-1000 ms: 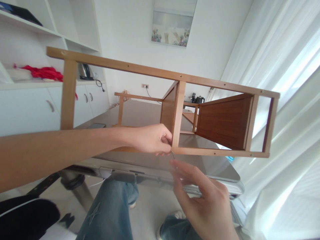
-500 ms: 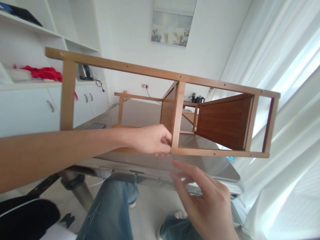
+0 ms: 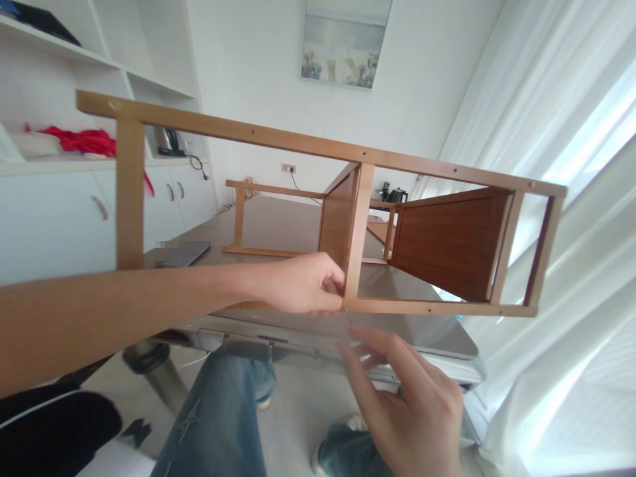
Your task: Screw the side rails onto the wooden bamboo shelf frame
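Note:
A wooden shelf rack (image 3: 365, 225) lies on its side on a grey table, its rails and brown panels facing me. My left hand (image 3: 311, 285) is closed round the lower rail, beside the joint with the middle panel. A thin metal rod, seemingly an Allen key (image 3: 348, 316), sticks out from the rail at that joint, toward me. Just below its end is my right hand (image 3: 410, 391), thumb and forefinger curved with a gap between them. Slight blur hides whether a fingertip touches the rod. Screw holes show along the rack's upper rail (image 3: 253, 131).
The grey table (image 3: 437, 334) has its front edge close to my knees. A flat dark device (image 3: 191, 254) lies on it behind my left forearm. White curtains (image 3: 561, 344) hang at the right; white cabinets (image 3: 59, 218) stand at the left.
The rack's near side has shifted slightly, its right end a little to the right and its left end to the left. Both hands stay at the same joint, slightly lower in view.

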A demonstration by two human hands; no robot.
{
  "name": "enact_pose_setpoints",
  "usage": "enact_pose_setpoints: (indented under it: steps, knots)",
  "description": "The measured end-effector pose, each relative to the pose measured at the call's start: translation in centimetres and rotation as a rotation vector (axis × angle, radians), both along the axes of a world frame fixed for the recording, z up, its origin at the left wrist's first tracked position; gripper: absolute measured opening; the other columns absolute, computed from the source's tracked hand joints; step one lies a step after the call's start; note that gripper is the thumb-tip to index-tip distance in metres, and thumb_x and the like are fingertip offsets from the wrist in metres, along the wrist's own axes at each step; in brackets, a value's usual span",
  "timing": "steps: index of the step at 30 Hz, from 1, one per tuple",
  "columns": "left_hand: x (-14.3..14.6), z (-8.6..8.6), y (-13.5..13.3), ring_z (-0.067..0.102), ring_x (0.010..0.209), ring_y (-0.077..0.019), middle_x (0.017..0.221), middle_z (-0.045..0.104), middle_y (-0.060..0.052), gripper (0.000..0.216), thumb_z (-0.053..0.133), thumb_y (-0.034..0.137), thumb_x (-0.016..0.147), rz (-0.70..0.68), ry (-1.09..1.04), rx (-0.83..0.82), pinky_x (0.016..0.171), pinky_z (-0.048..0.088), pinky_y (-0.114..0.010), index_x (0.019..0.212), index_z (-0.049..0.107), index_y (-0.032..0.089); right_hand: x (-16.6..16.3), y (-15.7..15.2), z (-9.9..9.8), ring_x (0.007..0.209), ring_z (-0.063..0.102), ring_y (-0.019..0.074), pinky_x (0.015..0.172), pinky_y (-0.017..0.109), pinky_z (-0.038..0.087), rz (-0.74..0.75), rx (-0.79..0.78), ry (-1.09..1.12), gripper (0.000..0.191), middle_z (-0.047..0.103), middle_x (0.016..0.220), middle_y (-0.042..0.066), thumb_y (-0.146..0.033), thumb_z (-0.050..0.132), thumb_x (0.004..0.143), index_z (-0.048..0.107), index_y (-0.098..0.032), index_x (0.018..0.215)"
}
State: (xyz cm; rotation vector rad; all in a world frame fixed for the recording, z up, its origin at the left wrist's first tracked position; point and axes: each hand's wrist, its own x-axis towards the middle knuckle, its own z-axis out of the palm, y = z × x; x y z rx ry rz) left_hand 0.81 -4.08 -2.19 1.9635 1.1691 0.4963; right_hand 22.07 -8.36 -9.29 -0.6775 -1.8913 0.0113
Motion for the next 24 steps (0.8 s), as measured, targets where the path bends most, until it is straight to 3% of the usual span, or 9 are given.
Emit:
enact_pose_setpoints:
  steps: [5,10,18,24]
  knots:
    - [0.4,-0.5,-0.3,0.061,0.064,-0.0128,0.075,0.072,-0.003,0.023,0.059,0.02,0.082,0.013,0.013,0.072,0.054,0.041,-0.02,0.094,0.077,0.013,0.0,-0.5,-0.9,0.056,0.068,0.0111,0.058,0.019,0.055,-0.087,0.014,0.016,0.003,0.071,0.07,-0.003,-0.023,0.071,0.093,0.07,-0.022,0.096]
    - [0.7,-1.0,-0.6,0.069,0.08,-0.0173,0.089,0.078,-0.005,0.024,0.058,0.02,0.085,-0.024,-0.033,0.075,0.062,0.045,-0.022,0.098,0.077,0.013,-0.3,-1.1,-1.9,0.058,0.069,0.0118,0.059,0.019,0.055,-0.114,-0.033,0.021,0.001,0.072,0.071,-0.002,-0.022,0.071,0.093,0.071,-0.022,0.092]
    - [0.6,-2.7,-0.5,0.065,0.079,-0.0174,0.086,0.076,-0.004,0.03,0.058,0.037,0.091,0.009,0.01,0.098,0.062,0.042,-0.023,0.094,0.077,0.015,-1.2,-1.3,-2.9,0.055,0.069,0.0119,0.058,0.018,0.055,-0.053,-0.36,0.183,0.012,0.074,0.068,-0.002,-0.029,0.071,0.093,0.073,-0.022,0.084]
    - [0.4,-3.1,-0.6,0.061,0.073,-0.0147,0.082,0.073,-0.003,0.027,0.055,0.03,0.091,0.028,0.057,0.122,0.06,0.04,-0.023,0.093,0.077,0.014,-1.8,-1.6,-3.8,0.056,0.07,0.0126,0.058,0.017,0.058,0.053,-0.542,0.37,0.012,0.075,0.07,-0.001,-0.03,0.072,0.093,0.073,-0.02,0.086]
